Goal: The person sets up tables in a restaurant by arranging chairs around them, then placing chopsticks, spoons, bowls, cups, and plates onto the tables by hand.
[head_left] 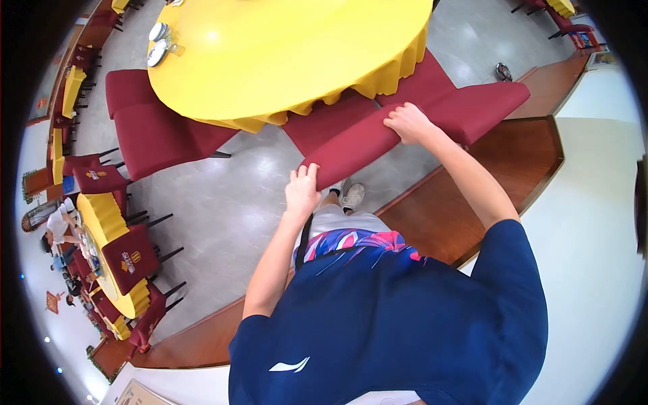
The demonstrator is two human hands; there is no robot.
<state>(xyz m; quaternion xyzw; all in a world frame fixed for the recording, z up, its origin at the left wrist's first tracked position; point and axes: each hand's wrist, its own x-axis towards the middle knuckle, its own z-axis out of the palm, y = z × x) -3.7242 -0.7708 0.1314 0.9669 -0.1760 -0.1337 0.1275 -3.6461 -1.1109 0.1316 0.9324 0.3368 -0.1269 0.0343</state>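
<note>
Both my hands grip the top of the backrest of a dark red upholstered chair (351, 150). My left hand (302, 190) is wrapped over the left end of that edge, fingers on top. At the right end, my right hand (409, 124) is closed round the same edge. The chair's seat reaches toward a round table with a yellow tablecloth (283, 54), partly beneath the hanging cloth. A second red chair (482, 108) stands close on the right, and another red chair (158, 138) is at the left of the table.
Plates (158, 51) and a glass (177, 50) sit on the yellow table's left edge. Wooden panelling (472, 182) runs along the wall behind and right. More red chairs (131, 258) surround another table at left, where a person (62, 223) leans over. A round metallic object (503, 71) lies on the floor.
</note>
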